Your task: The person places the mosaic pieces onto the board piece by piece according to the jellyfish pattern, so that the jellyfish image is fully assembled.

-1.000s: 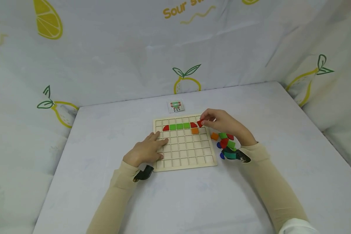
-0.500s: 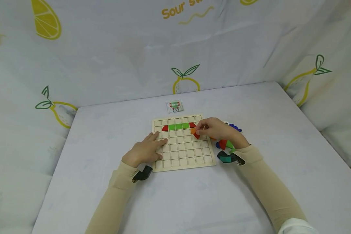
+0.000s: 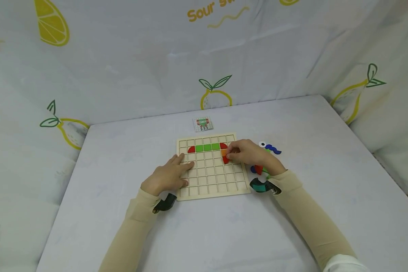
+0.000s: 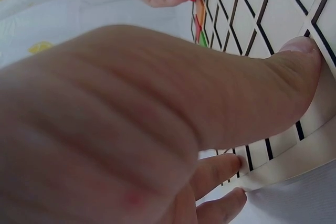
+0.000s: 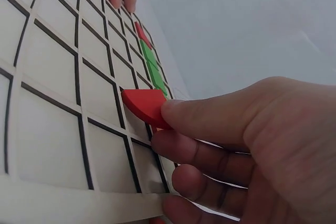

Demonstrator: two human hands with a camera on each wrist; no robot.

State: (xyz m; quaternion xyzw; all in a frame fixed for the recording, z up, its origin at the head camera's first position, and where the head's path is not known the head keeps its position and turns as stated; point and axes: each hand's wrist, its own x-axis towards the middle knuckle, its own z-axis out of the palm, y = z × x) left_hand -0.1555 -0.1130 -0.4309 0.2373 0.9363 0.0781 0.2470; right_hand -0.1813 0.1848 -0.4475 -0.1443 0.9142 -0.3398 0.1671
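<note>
A wooden grid board [image 3: 210,181] lies on the table. Along one of its upper rows run several green squares [image 3: 207,147] with a red quarter-round piece at each end, and an orange square [image 3: 224,152] sits below the right end. My right hand [image 3: 248,151] pinches a red quarter-round piece [image 5: 144,103] between thumb and forefinger, just under the orange square; in the right wrist view it is tilted over a cell. My left hand [image 3: 166,175] rests on the board's left edge with fingers spread, its thumb [image 4: 302,51] on the grid.
Behind the board lies a small printed card [image 3: 202,124] with a figure on a grid. Right of the board, partly hidden by the right hand and wrist, are loose pieces, among them a blue wavy piece [image 3: 274,149], a white eye disc [image 3: 262,144] and a red piece [image 3: 259,169].
My right hand has carried the red quarter-round piece from the board's upper right edge down and left to below the orange square. The left hand stays in place.
</note>
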